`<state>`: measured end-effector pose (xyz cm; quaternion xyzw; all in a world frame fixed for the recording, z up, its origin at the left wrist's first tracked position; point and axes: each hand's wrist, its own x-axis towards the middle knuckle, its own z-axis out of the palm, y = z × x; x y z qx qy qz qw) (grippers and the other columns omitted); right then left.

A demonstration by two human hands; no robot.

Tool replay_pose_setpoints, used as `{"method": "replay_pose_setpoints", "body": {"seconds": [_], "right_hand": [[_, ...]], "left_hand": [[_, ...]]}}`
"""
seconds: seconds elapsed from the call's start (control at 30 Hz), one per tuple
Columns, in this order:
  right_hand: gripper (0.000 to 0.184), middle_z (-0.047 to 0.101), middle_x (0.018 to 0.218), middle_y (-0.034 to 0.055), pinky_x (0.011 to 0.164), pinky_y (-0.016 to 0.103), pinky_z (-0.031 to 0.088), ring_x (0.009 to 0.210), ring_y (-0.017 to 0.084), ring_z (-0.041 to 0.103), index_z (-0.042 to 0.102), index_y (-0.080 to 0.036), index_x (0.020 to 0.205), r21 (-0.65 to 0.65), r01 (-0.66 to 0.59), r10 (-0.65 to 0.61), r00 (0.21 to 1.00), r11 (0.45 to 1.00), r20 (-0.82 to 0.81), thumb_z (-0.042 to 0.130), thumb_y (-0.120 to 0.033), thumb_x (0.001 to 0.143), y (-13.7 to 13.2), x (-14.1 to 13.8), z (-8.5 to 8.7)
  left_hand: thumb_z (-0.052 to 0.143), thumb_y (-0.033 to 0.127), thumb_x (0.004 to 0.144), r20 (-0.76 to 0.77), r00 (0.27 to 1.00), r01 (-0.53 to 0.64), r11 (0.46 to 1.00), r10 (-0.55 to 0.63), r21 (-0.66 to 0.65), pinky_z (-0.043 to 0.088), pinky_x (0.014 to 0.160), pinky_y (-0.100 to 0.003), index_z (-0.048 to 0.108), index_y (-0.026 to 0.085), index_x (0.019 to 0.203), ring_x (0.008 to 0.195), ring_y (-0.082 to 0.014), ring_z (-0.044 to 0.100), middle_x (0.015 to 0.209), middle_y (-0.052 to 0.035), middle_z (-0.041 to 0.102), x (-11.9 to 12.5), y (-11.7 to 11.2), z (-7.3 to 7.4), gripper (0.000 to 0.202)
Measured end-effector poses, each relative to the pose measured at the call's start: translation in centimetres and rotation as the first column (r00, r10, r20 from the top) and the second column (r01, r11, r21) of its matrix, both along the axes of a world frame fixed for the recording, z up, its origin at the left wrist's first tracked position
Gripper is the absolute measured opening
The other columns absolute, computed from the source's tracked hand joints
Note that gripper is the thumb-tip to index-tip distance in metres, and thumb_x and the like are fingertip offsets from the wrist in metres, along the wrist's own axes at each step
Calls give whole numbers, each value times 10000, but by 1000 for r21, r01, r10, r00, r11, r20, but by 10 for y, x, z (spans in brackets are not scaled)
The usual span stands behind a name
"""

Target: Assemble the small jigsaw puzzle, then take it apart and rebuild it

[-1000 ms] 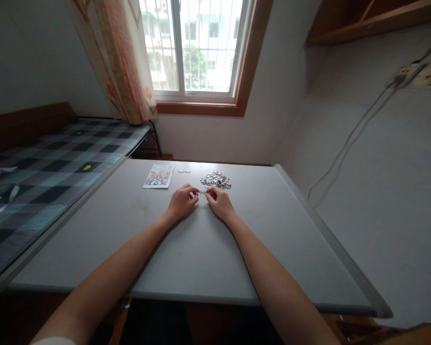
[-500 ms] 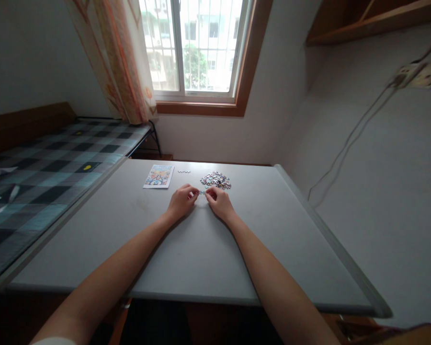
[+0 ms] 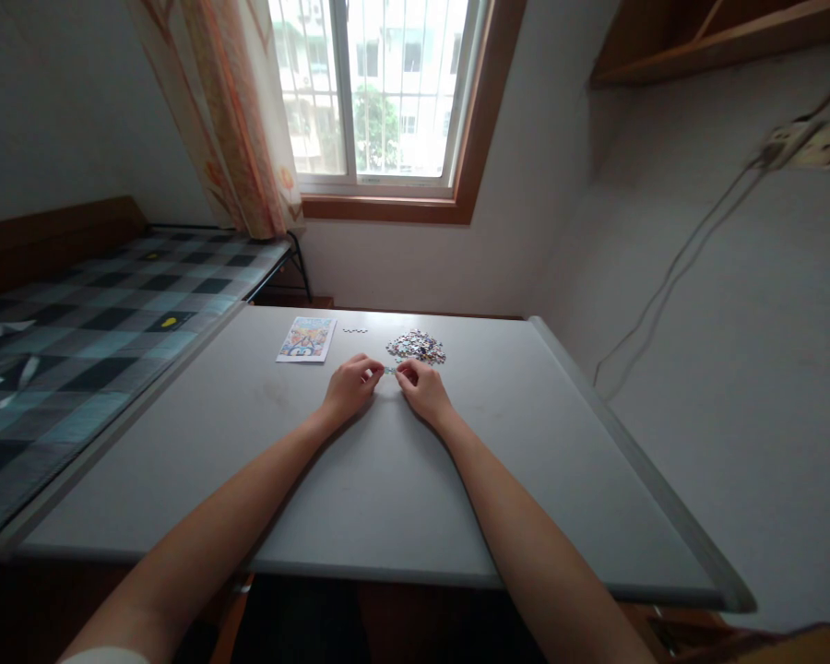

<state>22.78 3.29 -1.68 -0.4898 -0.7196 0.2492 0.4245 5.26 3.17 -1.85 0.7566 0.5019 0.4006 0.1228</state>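
Small greenish puzzle pieces (image 3: 390,371) sit between the fingertips of both my hands, just in front of a heap of loose pieces. My left hand (image 3: 352,383) pinches them from the left side. From the right, my right hand (image 3: 423,387) pinches the other end. Whether the pieces interlock is too small to tell. The mixed-colour pile of puzzle pieces (image 3: 416,345) lies right behind my right hand. Beyond my left hand is a short row of joined puzzle pieces (image 3: 355,330). Left of that row lies a sheet with a colourful picture (image 3: 307,339).
The white table (image 3: 360,498) has raised grey edges at its left and right. A bed with a checked cover (image 3: 124,304) stands along the left. A window (image 3: 394,92) is ahead, and a cable (image 3: 664,286) hangs down the right wall.
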Motion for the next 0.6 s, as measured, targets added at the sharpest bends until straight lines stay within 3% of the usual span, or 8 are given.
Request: {"method": "replay_pose_setpoints", "body": {"seconds": [0.6], "right_hand": [[111, 621, 685, 8, 638, 252, 402, 640, 141, 550, 618, -188, 786, -7, -1, 1, 1000, 1000, 5, 532, -250, 817, 0, 0, 0]], "left_hand": [[559, 303, 867, 0, 1000, -11, 1000, 11, -5, 458, 606, -228, 694, 211, 833, 597, -110, 588, 811, -12, 632, 0, 1, -1, 167]]}}
